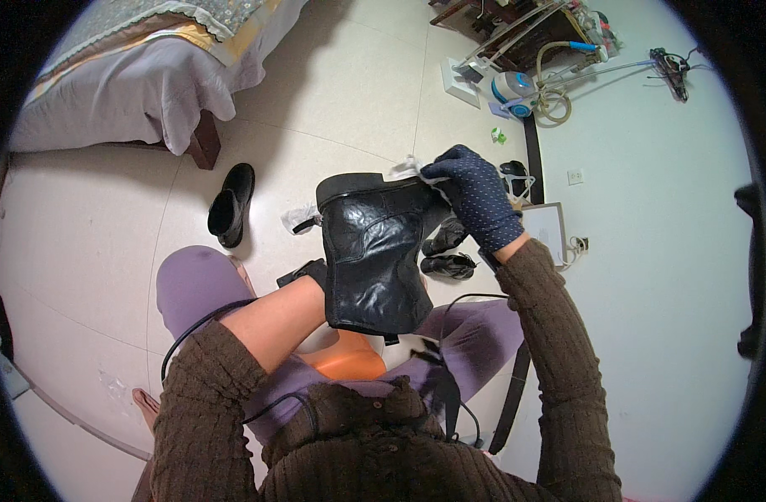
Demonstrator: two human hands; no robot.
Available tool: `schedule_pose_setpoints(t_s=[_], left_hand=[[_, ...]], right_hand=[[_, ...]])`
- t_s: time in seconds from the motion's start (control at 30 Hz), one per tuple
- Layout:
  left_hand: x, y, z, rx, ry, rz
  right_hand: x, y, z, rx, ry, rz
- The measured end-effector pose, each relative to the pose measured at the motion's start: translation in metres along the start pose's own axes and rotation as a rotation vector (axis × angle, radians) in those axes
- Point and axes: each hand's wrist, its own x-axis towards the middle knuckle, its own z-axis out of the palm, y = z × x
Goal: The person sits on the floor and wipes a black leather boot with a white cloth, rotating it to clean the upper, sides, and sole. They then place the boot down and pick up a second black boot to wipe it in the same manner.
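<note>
A black leather ankle boot (pixel 373 257) is held up on its side over my lap, its heel and sole edge towards the top. My left hand (pixel 319 271), in a dark glove, reaches behind the boot and holds it; the fingers are hidden by the leather. At the toe end, my right hand (pixel 474 194) wears a navy glove with pale dots. It pinches a crumpled white cloth (pixel 408 168) against the sole edge near the toe.
Another black boot (pixel 231 206) stands on the tiled floor to the left. Black shoes (pixel 449 266) lie at the right, beyond the held boot. A bed (pixel 169 94) is at upper left; a vacuum cleaner (pixel 513 91) stands by the wall. Black cords cross near my legs.
</note>
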Motion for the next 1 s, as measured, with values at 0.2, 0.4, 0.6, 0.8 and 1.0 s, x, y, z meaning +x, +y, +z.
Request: schedule_pose_setpoints(t_s=[0.2, 0.4, 0.6, 0.8, 1.0], left_hand=[[-0.004, 0.001, 0.007, -0.001, -0.031, 0.001], [-0.002, 0.005, 0.001, 0.029, 0.022, -0.002], [-0.005, 0.009, -0.01, 0.056, 0.06, -0.023], [-0.003, 0.013, -0.004, 0.088, 0.061, -0.018], [-0.004, 0.015, -0.003, 0.118, 0.053, -0.02]], right_hand=[[-0.002, -0.022, 0.013, 0.183, 0.067, -0.007], [0.001, -0.039, 0.035, 0.053, -0.063, -0.162], [-0.011, 0.023, -0.015, -0.18, 0.015, -0.042], [-0.005, -0.01, 0.016, 0.137, 0.109, -0.129], [0.004, -0.033, 0.033, -0.023, -0.006, -0.147]])
